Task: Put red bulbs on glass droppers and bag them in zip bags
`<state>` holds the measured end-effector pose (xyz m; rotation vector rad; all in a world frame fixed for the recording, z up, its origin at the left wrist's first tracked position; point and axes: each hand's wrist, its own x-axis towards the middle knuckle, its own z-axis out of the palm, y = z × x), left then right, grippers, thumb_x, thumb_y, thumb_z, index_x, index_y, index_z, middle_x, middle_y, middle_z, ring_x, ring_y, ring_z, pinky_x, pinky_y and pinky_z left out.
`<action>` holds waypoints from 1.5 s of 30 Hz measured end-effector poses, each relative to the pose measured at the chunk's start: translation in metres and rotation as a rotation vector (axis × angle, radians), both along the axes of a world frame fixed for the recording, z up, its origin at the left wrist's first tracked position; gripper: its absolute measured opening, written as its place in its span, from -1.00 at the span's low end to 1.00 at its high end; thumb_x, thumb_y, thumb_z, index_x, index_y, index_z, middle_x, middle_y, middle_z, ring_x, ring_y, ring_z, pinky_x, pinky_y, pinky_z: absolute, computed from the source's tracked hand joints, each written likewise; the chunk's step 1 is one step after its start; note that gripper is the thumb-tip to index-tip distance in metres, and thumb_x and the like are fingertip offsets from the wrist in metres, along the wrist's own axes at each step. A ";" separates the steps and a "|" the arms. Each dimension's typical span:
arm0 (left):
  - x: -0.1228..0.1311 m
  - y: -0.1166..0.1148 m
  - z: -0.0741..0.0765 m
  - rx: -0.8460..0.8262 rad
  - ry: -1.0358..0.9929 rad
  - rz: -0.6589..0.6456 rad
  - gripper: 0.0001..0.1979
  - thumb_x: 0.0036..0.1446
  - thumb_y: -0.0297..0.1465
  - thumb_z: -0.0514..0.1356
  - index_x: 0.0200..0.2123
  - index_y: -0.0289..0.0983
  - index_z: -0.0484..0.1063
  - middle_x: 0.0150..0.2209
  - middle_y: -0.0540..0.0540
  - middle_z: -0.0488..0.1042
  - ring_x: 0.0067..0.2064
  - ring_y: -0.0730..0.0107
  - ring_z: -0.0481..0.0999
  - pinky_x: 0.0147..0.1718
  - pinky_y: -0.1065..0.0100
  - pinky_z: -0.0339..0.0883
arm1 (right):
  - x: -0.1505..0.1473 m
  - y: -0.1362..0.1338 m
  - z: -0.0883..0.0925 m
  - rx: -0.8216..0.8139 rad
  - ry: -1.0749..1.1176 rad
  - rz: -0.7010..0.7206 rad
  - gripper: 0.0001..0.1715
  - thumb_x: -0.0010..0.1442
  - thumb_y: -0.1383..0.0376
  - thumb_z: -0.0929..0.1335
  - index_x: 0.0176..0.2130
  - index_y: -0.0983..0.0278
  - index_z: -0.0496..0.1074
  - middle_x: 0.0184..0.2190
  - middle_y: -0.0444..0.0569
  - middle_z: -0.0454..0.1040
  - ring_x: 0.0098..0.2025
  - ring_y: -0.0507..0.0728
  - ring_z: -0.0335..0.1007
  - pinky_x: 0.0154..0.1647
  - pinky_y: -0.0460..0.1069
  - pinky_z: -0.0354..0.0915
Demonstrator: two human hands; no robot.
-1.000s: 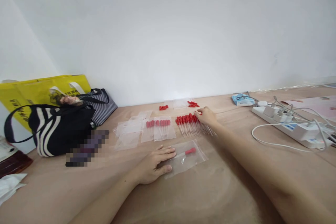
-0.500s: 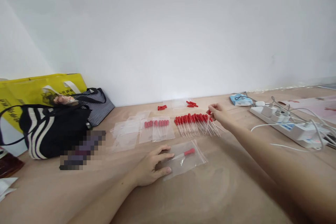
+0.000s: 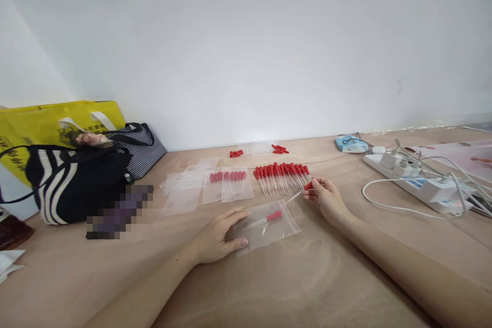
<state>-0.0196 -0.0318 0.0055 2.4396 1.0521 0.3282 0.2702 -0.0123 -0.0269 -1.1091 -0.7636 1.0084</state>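
My left hand (image 3: 220,237) lies on the left end of a clear zip bag (image 3: 286,228), its fingers and thumb spread apart. Inside that bag is one dropper (image 3: 274,216) with a red bulb. Just beyond the bag's right corner, my right hand (image 3: 326,199) pinches another dropper (image 3: 295,195) by its red bulb, the clear tube pointing left over the bag's far edge. Behind it lies a row of red-bulbed droppers (image 3: 280,170), side by side. Left of the row are clear bags holding several droppers (image 3: 235,176), and further left, flat clear bags (image 3: 183,190) overlap.
Loose red bulbs (image 3: 236,154) and more red bulbs (image 3: 280,149) lie near the wall with clear tubes (image 3: 264,148) between. A white power strip (image 3: 407,182) with cables and a blue mask (image 3: 350,144) are at right. A black bag (image 3: 84,179) and yellow bag (image 3: 23,123) stand left.
My right hand has come back from the dropper row, nearer to me, with a dropper in its fingers. My left hand stays on the bag. The view has shifted slightly.
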 end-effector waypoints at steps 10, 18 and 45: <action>0.002 0.000 0.002 0.011 -0.038 -0.010 -0.46 0.05 -0.16 0.10 0.11 -0.10 0.08 0.12 -0.06 0.19 0.09 0.19 0.20 0.03 0.16 0.10 | -0.031 -0.013 -0.002 -0.034 -0.102 0.346 -0.62 -0.16 0.09 0.42 -0.44 0.26 0.26 -0.60 -0.17 0.36 -0.61 -0.02 0.28 -0.58 -0.09 0.25; 0.003 -0.001 0.002 0.015 -0.033 -0.001 -0.49 0.04 -0.19 0.12 0.08 -0.14 0.14 0.11 -0.08 0.20 0.09 0.18 0.21 0.04 0.16 0.10 | -0.030 -0.010 -0.005 0.180 -0.686 0.505 -0.79 -0.05 0.17 0.34 -0.55 0.25 0.46 -0.34 -0.05 0.38 -0.28 0.08 0.30 -0.22 -0.02 0.22; -0.002 0.006 -0.003 -0.034 -0.109 -0.075 -0.58 0.04 -0.23 0.15 0.00 -0.14 0.28 0.10 -0.07 0.22 0.11 0.24 0.20 0.06 0.15 0.09 | 0.014 0.093 0.025 -0.271 -0.970 -0.165 -0.73 -0.14 0.12 0.34 -0.56 0.30 0.41 -0.55 0.03 0.45 -0.36 0.20 0.38 -0.42 -0.03 0.19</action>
